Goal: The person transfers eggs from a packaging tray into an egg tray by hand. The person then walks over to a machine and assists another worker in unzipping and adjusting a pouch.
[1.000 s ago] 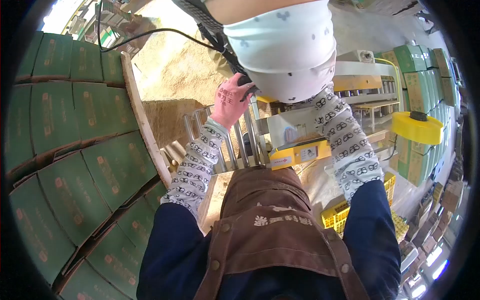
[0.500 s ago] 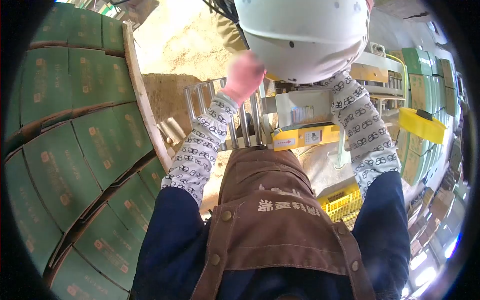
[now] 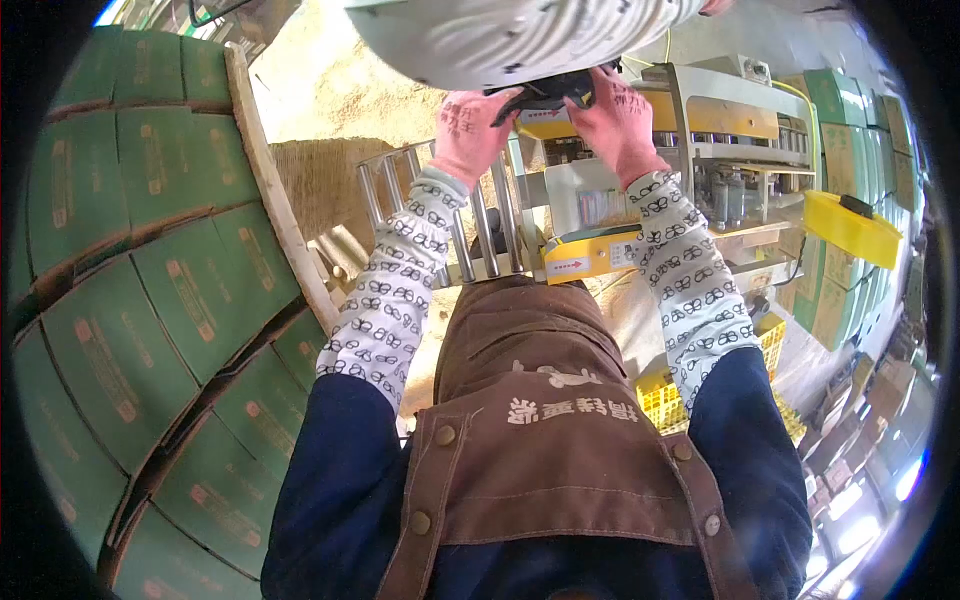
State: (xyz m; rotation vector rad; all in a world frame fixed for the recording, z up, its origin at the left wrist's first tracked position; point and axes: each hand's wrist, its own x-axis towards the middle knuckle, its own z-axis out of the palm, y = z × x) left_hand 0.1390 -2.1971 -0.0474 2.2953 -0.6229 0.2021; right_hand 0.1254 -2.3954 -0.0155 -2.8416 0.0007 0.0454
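Observation:
My left hand (image 3: 466,132), in a pink glove, closes its fingers around the left end of a black device (image 3: 545,92) with curved, strap-like ends. My right hand (image 3: 615,125), gloved the same way, grips the device's right end. Right above it, a white rounded covering (image 3: 500,42) with dark spots and gathered folds fills the top of the view and hides the device's upper side. Below my hands are metal rollers (image 3: 488,228) and a yellow machine panel (image 3: 590,257) with a red arrow label.
Stacked green boxes (image 3: 165,170) stand at the left behind a wooden post (image 3: 265,165). To the right are a machine frame (image 3: 740,150), a yellow tape-like ring (image 3: 850,230) and more green boxes (image 3: 838,120). A yellow crate (image 3: 660,400) sits low beside my apron.
The white covering has shifted up and left and tilted. My right hand, hidden behind it before, now shows on the black device. My left hand, blurred earlier, has moved slightly left and down.

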